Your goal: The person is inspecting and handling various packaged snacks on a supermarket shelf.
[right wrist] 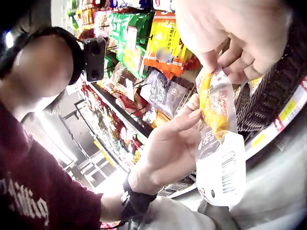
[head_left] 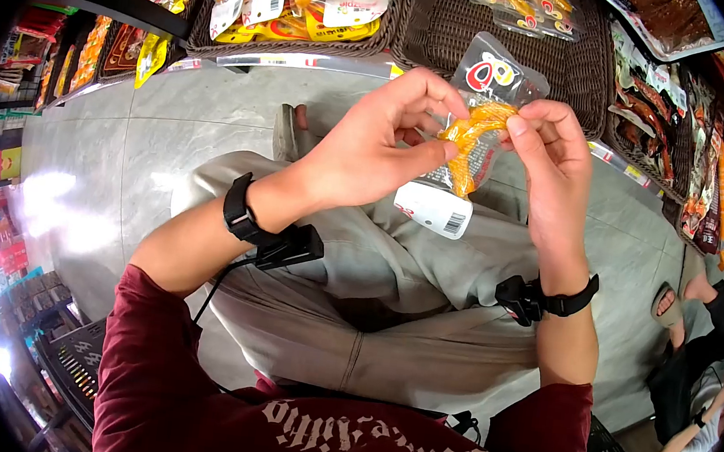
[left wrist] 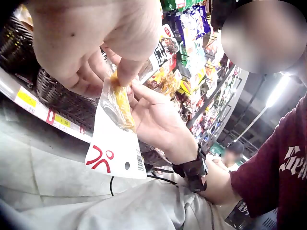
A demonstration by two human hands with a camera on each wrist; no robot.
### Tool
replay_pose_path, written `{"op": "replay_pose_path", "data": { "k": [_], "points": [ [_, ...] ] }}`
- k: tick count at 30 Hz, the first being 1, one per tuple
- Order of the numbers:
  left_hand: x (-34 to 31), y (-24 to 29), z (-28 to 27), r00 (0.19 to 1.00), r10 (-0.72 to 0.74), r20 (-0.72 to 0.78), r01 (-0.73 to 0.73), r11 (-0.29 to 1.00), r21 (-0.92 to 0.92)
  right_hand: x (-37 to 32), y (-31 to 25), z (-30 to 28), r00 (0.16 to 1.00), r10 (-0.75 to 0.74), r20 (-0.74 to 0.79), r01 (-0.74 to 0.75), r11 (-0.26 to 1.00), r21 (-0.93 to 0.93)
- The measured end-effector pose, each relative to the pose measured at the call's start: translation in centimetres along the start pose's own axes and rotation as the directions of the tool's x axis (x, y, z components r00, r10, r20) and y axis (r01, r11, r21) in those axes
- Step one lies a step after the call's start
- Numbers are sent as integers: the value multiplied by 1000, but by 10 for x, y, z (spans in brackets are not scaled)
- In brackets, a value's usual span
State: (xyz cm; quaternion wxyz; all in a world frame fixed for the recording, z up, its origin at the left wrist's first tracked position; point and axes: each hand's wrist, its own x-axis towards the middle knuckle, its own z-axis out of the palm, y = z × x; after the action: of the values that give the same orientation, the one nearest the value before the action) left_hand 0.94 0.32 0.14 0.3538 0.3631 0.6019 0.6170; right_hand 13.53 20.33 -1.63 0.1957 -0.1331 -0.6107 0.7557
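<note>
Clear snack pouch [head_left: 473,141] (orange food, white barcoded end) pinched by both hands.

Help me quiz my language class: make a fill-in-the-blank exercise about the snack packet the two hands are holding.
1. The left hand and the right hand both pinch one clear packet of orange food, whose white end bears a printed ____.
2. Behind the packet, more packaged snacks lie in dark woven ____ on the shelf.
3. A black camera is strapped to each ____.

Missing words: barcode; baskets; wrist.
</note>
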Motion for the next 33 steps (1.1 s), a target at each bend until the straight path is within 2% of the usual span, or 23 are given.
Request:
{"op": "replay_pose_path", "data": {
  "k": [2, 11, 14, 16, 20, 23, 25, 29, 31, 33],
  "points": [
    [0, 0, 1, 1000, -17, 10, 17, 1000, -1, -2, 1, -1, 1000, 9, 0, -9, 1000, 7],
    [4, -7, 0, 995, 95, 0, -95, 993, -75, 2, 7, -4, 1000, 6, 11, -7, 993, 119],
    [5, -8, 1, 993, 107, -48, -111, 990, -89, 2, 6, 4, 997, 73, -17, -68, 980, 188],
    [4, -9, 0, 992, 53, -114, -71, 986, -154, 1, 6, 7, 993, 111, -44, -98, 967, 234],
    [1, -4, -2, 996, -4, -88, -6, 993, -119, 2, 8, 2, 991, 136, -8, -132, 974, 183],
    [1, 5, 1, 987, -45, -152, 19, 986, -164, 0, 6, 4, 990, 140, -16, -136, 977, 164],
    [0, 11, 0, 979, -122, -161, 102, 987, -126, -1, 4, 4, 992, 128, 6, -128, 986, 102],
    [5, -2, -3, 974, -100, -201, 62, 981, -185, -3, 7, 6, 992, 126, 10, -127, 989, 72],
    [5, -1, -6, 986, -116, -117, 96, 981, -168, -4, 3, 8, 995, 102, 21, -103, 994, 39],
    [5, -2, -6, 989, -104, -107, 87, 984, -155, -3, 6, 5, 996, 92, 23, -92, 995, 33]
  ]
}}
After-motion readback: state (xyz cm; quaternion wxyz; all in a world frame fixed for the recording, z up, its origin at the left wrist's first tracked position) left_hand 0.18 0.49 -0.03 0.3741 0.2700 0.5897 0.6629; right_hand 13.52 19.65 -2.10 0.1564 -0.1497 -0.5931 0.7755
